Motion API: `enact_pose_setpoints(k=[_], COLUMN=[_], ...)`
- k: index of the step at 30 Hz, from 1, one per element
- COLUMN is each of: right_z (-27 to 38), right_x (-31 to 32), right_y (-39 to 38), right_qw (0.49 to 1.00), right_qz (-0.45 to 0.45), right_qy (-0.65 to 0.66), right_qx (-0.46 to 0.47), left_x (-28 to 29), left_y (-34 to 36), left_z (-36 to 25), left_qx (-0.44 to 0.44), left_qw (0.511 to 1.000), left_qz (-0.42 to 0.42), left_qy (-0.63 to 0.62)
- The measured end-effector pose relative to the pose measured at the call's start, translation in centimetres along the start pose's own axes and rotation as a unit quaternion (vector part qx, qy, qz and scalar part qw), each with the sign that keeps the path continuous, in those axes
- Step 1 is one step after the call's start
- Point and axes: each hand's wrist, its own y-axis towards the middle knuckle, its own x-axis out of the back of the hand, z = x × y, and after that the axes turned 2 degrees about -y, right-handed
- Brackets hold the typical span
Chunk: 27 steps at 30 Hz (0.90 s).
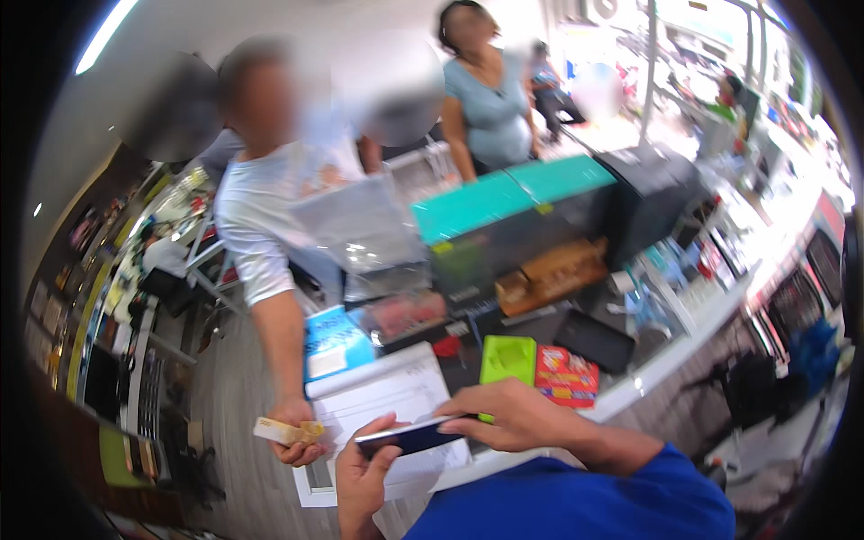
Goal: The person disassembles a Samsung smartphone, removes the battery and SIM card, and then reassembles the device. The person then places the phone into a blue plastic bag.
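My left hand [363,477] grips the left end of a dark, flat phone [409,439], its thumb along the near edge. Fingers of my right hand [513,416] close on the phone's right end, so both hands hold it tilted over the counter. Under the phone lie white printed sheets [382,409]. Just beyond my right hand sit a lime-green tray [507,358] and a red printed card [567,376]. To the left, another person's hand [301,450] holds a small pale box with a yellowish end [274,430].
A blue printed packet [335,340] lies behind the sheets. Teal-topped boxes [513,198] line the counter's far side, with a wooden piece [552,274] before them. A black tray [594,340] is at the right. Two people stand across the counter.
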Motion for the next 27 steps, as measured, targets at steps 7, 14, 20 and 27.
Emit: enact_pose_setpoints(k=[7, 14, 20, 27], right_z=[-0.9, -3.6, -5.7, -5.4], right_x=[-0.7, 7.0, 12.5, 12.0], right_y=[-2.6, -10.3, -17.7, -16.9], right_qw=[0.976, 0.970, 0.878, 0.914], right_qz=[-0.012, -0.195, -0.369, -0.253], right_qy=[-0.208, -0.104, 0.043, -0.191], right_qx=[0.057, -0.096, -0.300, -0.254], left_x=[-3.3, -12.7, -24.4, -26.4], left_y=[0.5, 8.3, 17.2, 18.0], left_z=[1.6, -2.2, 3.6, 3.8], left_qx=[-0.068, -0.016, -0.265, -0.150], left_qw=[0.993, 0.985, 0.768, 0.880], left_qz=[-0.095, 0.165, 0.190, 0.188], left_qy=[-0.016, 0.055, 0.552, 0.410])
